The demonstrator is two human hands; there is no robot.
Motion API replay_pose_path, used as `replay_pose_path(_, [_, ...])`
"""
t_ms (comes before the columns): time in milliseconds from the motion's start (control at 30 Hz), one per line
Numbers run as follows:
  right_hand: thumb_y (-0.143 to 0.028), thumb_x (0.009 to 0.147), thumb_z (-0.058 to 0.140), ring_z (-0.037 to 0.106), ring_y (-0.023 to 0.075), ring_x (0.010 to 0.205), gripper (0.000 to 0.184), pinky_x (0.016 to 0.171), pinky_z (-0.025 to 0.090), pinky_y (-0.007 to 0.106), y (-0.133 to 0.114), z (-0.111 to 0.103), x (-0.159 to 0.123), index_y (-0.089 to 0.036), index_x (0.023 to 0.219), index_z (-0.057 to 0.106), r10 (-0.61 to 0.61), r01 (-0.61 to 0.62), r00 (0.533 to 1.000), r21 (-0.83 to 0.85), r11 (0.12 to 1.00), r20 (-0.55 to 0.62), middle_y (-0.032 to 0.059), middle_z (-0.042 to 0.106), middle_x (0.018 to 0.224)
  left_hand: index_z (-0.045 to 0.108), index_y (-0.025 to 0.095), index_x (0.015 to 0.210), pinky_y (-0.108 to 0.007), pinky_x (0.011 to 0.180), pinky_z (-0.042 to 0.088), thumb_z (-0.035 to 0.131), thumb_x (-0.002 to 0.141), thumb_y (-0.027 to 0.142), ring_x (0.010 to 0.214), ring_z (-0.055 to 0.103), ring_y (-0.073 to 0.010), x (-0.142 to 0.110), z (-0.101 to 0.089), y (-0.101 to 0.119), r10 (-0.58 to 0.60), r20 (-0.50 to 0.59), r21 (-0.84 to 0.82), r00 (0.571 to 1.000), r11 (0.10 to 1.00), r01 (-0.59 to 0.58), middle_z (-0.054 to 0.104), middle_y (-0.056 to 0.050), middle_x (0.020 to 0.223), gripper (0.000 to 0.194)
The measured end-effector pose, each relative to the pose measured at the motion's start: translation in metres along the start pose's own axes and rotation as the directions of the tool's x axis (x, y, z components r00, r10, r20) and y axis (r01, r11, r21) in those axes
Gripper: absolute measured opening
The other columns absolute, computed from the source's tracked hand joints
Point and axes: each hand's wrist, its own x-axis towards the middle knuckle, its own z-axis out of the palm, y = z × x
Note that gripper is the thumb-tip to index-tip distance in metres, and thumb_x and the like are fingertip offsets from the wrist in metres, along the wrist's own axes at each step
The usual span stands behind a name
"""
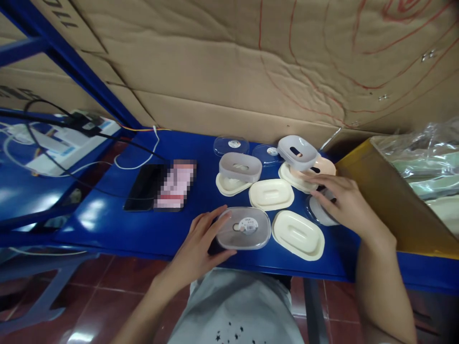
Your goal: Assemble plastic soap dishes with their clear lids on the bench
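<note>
My left hand [206,239] grips the left end of a grey soap dish [226,240] under a clear lid with a round barcode label, its thumb at the near edge. My right hand [346,203] has its fingers stretched out beside a peach slotted dish [326,166], over another grey dish [319,210] with a clear rim; contact is hard to make out. Cream oval trays [298,235] lie between the hands. A grey dish [240,166] rests tilted on one cream tray, and a pale slotted dish [297,152] leans on the peach one.
Clear lids [231,145] lie at the back of the blue table [118,229]. To the right stands a cardboard box [383,200] with plastic-wrapped pieces. On the left are a phone [143,186], cables and a power strip [68,148]. A cardboard wall [201,62] rises behind.
</note>
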Motion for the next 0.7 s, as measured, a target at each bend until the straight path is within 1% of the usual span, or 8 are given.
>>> replay_pose_path(100, [-0.036,0.109,0.061,0.070,0.0344,0.131,0.028,0.108,0.052,0.058,-0.011,0.016,0.004,-0.024,0.133,0.070,-0.029,0.029,0.999,0.028,0.999,0.017,0.0114,0.076,0.139,0.028,0.040,0.171,-0.066,0.120,0.047,0.087,0.092,0.033,0.148,0.051,-0.0420,0.002,0.001,0.001,-0.006,0.017,0.025,1.000,1.000,0.006,0.044,-0.015,0.171,0.099])
replay_pose_path(233, [-0.035,0.109,0.063,0.071,0.0326,0.130,0.026,0.111,0.050,0.057,-0.023,0.028,0.006,-0.025,0.131,0.070,-0.098,0.096,0.995,0.068,0.993,0.024,0.0105,0.078,0.134,0.029,0.040,0.170,-0.067,0.119,0.049,0.089,0.090,0.032,0.145,0.055,-0.0410,0.003,0.002,0.001,-0.006,0.017,-0.001,1.000,1.000,0.006,0.051,-0.014,0.165,0.100])
replay_pose_path(333, [-0.034,0.108,0.064,0.072,0.0316,0.127,0.025,0.110,0.050,0.055,-0.027,0.030,0.007,-0.026,0.131,0.069,-0.130,0.130,0.991,0.092,0.987,-0.011,0.0105,0.078,0.130,0.028,0.043,0.170,-0.062,0.118,0.053,0.086,0.093,0.034,0.146,0.056,-0.0385,0.003,-0.001,0.001,-0.017,-0.029,-0.054,0.999,0.998,0.015,0.051,-0.013,0.163,0.097])
replay_pose_path(433, [-0.034,0.108,0.064,0.072,0.0319,0.125,0.024,0.109,0.050,0.053,-0.028,0.030,0.007,-0.025,0.130,0.069,-0.142,0.143,0.990,0.091,0.986,-0.020,0.0109,0.078,0.130,0.030,0.044,0.170,-0.058,0.120,0.053,0.081,0.097,0.036,0.149,0.055,-0.0363,0.011,-0.010,0.005,0.012,-0.122,-0.070,0.992,0.997,-0.020,0.048,-0.012,0.165,0.089])
replay_pose_path(500, [-0.035,0.109,0.064,0.072,0.0325,0.126,0.023,0.109,0.050,0.054,-0.028,0.030,0.008,-0.025,0.129,0.069,-0.141,0.142,0.990,0.085,0.986,-0.019,0.0108,0.078,0.130,0.031,0.043,0.169,-0.058,0.121,0.052,0.080,0.098,0.038,0.150,0.055,-0.0359,0.027,-0.021,0.006,0.062,-0.220,-0.027,0.974,0.997,-0.069,0.049,-0.011,0.165,0.087])
replay_pose_path(567, [-0.036,0.109,0.063,0.072,0.0331,0.127,0.022,0.109,0.050,0.054,-0.028,0.032,0.008,-0.026,0.128,0.070,-0.140,0.141,0.990,0.084,0.986,-0.017,0.0103,0.078,0.130,0.032,0.041,0.168,-0.058,0.123,0.050,0.082,0.096,0.040,0.150,0.055,-0.0359,0.053,-0.035,-0.001,0.104,-0.336,0.057,0.936,0.994,-0.090,0.052,-0.011,0.163,0.088])
replay_pose_path(633, [-0.036,0.109,0.063,0.071,0.0334,0.128,0.022,0.109,0.050,0.055,-0.028,0.034,0.007,-0.026,0.128,0.070,-0.144,0.144,0.990,0.082,0.986,-0.016,0.0098,0.079,0.131,0.033,0.037,0.168,-0.060,0.127,0.044,0.085,0.094,0.042,0.153,0.050,-0.0374,0.085,-0.052,-0.017,0.092,-0.426,0.128,0.900,0.991,-0.041,0.052,-0.012,0.164,0.091])
replay_pose_path(700, [-0.035,0.109,0.062,0.071,0.0333,0.129,0.023,0.109,0.050,0.054,-0.027,0.037,0.007,-0.025,0.128,0.071,-0.152,0.153,0.988,0.074,0.985,-0.015,0.0096,0.079,0.131,0.036,0.030,0.165,-0.061,0.130,0.038,0.085,0.093,0.040,0.156,0.045,-0.0382,0.116,-0.070,-0.045,0.077,-0.493,0.171,0.866,0.985,0.010,0.049,-0.015,0.165,0.087])
